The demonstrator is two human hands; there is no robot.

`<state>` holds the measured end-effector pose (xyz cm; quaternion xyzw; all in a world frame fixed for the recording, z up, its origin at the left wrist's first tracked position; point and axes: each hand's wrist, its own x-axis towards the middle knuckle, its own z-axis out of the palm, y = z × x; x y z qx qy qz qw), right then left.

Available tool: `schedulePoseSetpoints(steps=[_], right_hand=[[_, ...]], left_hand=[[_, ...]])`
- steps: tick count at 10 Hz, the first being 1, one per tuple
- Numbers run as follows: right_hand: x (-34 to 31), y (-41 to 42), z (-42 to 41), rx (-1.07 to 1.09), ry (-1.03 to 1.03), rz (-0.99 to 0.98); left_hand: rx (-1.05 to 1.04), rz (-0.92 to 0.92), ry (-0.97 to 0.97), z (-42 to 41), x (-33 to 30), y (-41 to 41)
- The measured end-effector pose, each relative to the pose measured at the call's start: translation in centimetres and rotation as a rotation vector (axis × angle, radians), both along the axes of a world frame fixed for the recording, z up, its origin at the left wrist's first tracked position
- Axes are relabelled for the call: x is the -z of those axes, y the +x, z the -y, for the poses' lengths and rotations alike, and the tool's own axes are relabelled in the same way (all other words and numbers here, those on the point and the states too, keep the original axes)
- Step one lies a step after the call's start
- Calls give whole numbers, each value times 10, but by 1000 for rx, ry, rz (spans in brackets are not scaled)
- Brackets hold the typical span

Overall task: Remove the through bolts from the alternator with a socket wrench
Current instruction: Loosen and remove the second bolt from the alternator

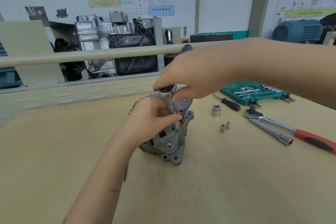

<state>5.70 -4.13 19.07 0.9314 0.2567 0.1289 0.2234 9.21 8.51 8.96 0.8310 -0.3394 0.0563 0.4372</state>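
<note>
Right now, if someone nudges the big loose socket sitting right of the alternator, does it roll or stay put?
The large socket stands on its flat end on the table, so a light nudge would probably slide it, not roll it. It looks squat and solid metal, so likely heavy for its size. Knocked onto its side, its round body could roll.

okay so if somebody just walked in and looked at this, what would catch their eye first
Mid-table, the two hands working on the alternator: the right hand grips the ratchet head from above, and the left hand pinches its extension just below. Next, the red-handled wrench lying to the right, and the green socket case open behind it.
</note>
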Motion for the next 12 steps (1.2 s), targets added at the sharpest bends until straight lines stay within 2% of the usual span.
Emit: schedulePoseSetpoints(steps=[2,3,5,7,8,10,11,12], right_hand=[[-1,-4,-3,20,-19,52],[1,-10,0,24,37,61],[2,-8,-6,27,87,-5],[-1,-5,-8,47,43,30],[1,-7,-2,40,83,63],[-1,-13,-3,36,133,-32],[-3,-11,-4,36,119,-80],[-8,-9,-2,57,-45,-74]], left_hand=[[-127,154,31,4,2,0],[-121,177,58,5,1,1],[-36,75,59,-2,-1,1],[-131,165,87,1,0,-1],[-157,214,88,5,1,-1],[-44,33,42,1,1,-1],[-34,42,52,0,1,0],[-80,136,59,4,2,0]])
